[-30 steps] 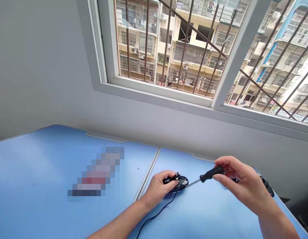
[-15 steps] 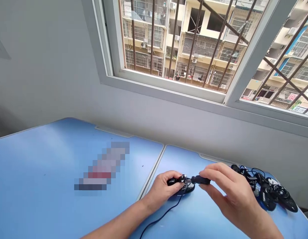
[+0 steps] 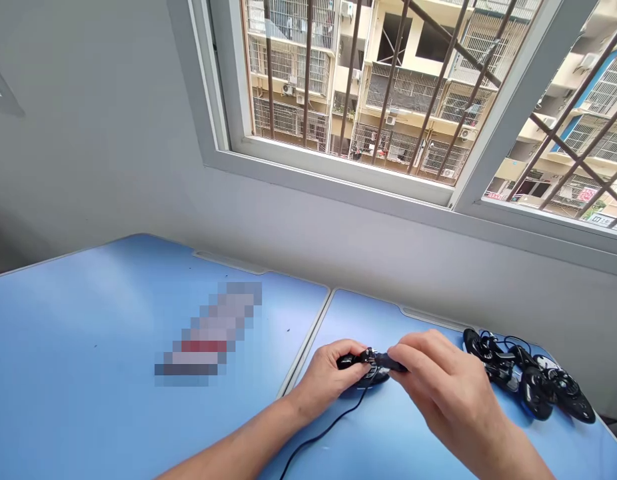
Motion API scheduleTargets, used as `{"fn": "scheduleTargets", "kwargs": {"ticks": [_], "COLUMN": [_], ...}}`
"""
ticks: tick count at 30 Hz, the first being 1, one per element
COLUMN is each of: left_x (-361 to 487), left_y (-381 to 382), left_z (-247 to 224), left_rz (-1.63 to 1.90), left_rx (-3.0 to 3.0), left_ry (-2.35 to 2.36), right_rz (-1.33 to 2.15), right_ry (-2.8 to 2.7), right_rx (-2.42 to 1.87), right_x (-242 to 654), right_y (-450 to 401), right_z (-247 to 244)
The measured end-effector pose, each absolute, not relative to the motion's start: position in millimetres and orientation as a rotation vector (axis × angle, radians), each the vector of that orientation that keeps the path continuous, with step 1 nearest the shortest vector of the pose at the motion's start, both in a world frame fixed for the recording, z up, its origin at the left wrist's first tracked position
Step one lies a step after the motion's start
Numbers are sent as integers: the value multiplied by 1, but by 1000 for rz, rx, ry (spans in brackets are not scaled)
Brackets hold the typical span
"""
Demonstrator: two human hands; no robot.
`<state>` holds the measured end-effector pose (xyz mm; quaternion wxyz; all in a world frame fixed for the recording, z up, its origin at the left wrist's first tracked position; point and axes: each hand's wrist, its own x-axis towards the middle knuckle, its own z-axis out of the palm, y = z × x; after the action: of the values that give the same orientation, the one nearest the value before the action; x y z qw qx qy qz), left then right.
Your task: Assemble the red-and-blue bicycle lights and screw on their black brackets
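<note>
A black corded game controller (image 3: 381, 378) rests at the near middle of the blue table. My left hand (image 3: 328, 373) is closed around its left side, thumb and fingers pinching small metal parts near its top. My right hand (image 3: 446, 380) grips the dark handle of a screwdriver (image 3: 390, 362), whose tip end points left into the controller. Where tip and controller meet is too small to make out. A black cord (image 3: 321, 437) runs from the controller toward the table's near edge.
Several black game controllers (image 3: 536, 393) with cords lie piled at the right edge. A blurred-out flat item (image 3: 208, 333) lies on the left table panel. A seam (image 3: 316, 323) divides the tabletop (image 3: 103, 413). Behind stand a wall and a barred window (image 3: 353, 87).
My right hand has shifted slightly left, with its fingers further along the screwdriver handle and closer to the controller. My left hand stays on the controller.
</note>
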<state>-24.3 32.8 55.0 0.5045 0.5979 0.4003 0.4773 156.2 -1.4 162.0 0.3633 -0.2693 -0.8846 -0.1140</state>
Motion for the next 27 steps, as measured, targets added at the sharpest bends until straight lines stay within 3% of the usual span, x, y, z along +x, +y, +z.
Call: {"fn": "scheduleTargets", "kwargs": {"ticks": [27], "left_x": [-24], "left_y": [32], "left_z": [56], "left_rz": [1152], "left_rx": [1487], "left_ry": [982], "right_rz": [-270], "right_ry": [-2157], "right_rx": [-789], "right_x": [154], "right_y": [9], "right_z": [147]}}
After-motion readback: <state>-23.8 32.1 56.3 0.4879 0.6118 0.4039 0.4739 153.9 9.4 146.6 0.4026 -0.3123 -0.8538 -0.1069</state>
